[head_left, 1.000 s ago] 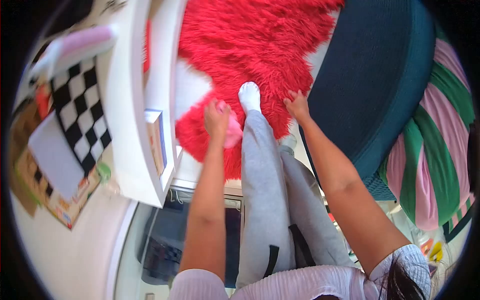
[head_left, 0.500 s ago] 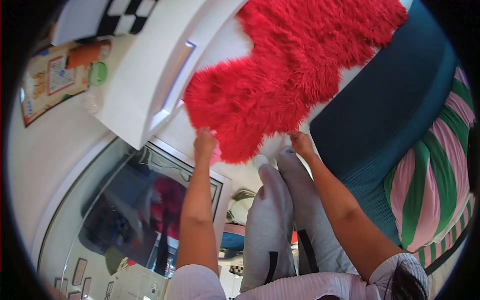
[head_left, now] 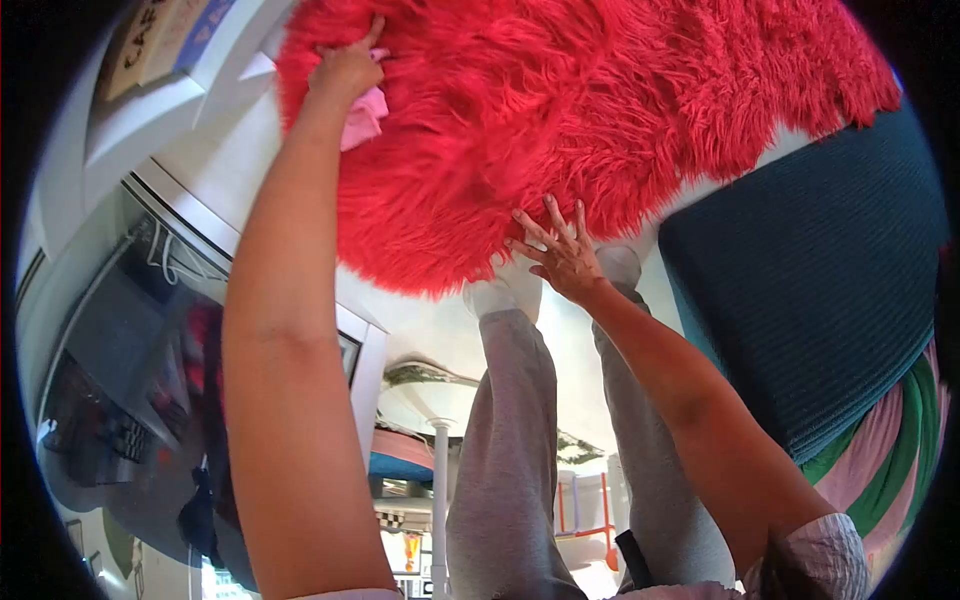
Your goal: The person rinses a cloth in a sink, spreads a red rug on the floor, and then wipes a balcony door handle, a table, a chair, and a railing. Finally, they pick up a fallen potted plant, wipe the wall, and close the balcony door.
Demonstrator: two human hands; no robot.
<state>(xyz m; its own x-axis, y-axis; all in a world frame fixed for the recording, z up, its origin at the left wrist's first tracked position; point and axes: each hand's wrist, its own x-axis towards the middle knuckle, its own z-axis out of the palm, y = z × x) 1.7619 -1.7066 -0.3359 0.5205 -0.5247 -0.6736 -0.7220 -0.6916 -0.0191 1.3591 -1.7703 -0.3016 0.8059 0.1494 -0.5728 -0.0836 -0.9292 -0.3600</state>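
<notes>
A red shaggy rug (head_left: 480, 130) lies on the white floor, reaching from the top left to the upper right. My left hand (head_left: 347, 70) is at the rug's left part, the index finger stretched out and the other fingers closed round a pink cloth (head_left: 364, 118) that hangs below the palm. At the rug's near edge, close to my feet, my right hand (head_left: 563, 252) is spread with nothing in it, its fingertips at the red fur.
A dark teal sofa (head_left: 800, 270) stands on the right, with a green and pink striped cushion (head_left: 885, 460) below it. White furniture (head_left: 140, 130) and a glass-fronted surface (head_left: 130, 350) are on the left. My feet (head_left: 505, 290) stand beside the rug.
The view has come closer to the rug. My left hand has moved up and left over the rug with the pink cloth. My right hand has opened and spread its fingers at the rug's edge.
</notes>
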